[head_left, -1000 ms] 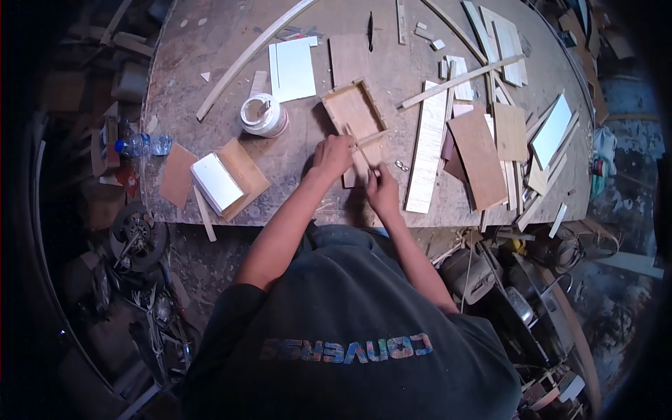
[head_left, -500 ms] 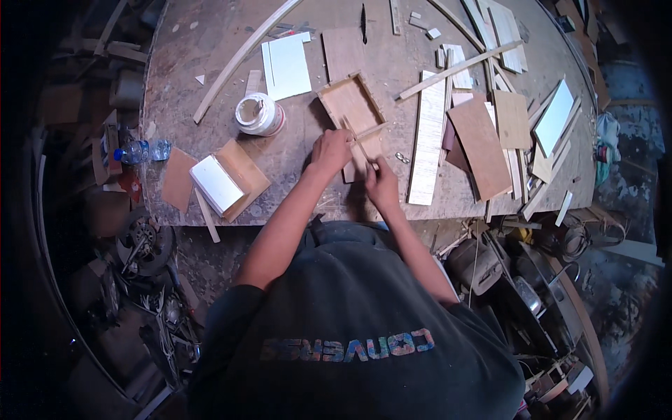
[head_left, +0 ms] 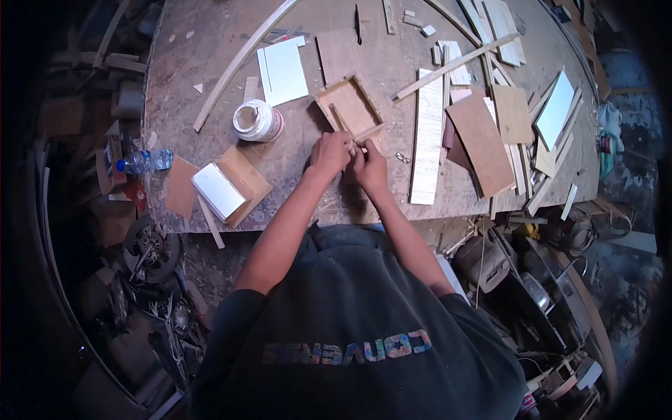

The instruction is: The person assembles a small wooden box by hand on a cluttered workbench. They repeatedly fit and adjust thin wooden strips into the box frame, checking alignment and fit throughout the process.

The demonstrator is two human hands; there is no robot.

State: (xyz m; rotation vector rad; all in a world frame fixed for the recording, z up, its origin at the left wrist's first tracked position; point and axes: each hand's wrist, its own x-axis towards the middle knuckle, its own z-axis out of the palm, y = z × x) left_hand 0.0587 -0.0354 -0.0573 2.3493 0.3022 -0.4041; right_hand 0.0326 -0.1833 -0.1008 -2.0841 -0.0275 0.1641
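Note:
A shallow open wooden box (head_left: 365, 89) with low pale walls lies on the workbench in front of me. My left hand (head_left: 330, 152) is closed at the box's near left corner. A thin wooden stick (head_left: 334, 112) runs from its fingers over the inside of the box. Close beside it, my right hand (head_left: 371, 168) is closed too, thumb and fingers pinched just below the box's near wall. The two sets of fingertips meet, and what the right ones grip is hidden. An opened white tub (head_left: 257, 120) with pale smears round its mouth stands to the left of the box.
A white-topped block (head_left: 218, 192) and brown board pieces lie at the bench's near left, by a plastic bottle (head_left: 143, 161). Boards (head_left: 479, 143) and strips crowd the right side. A white sheet (head_left: 283, 73) and a brown panel (head_left: 337, 56) lie beyond the tub and box.
My right hand has moved up and left to meet my left hand. The stick leans farther left over the box. Flat wood seen beneath my hands before no longer shows.

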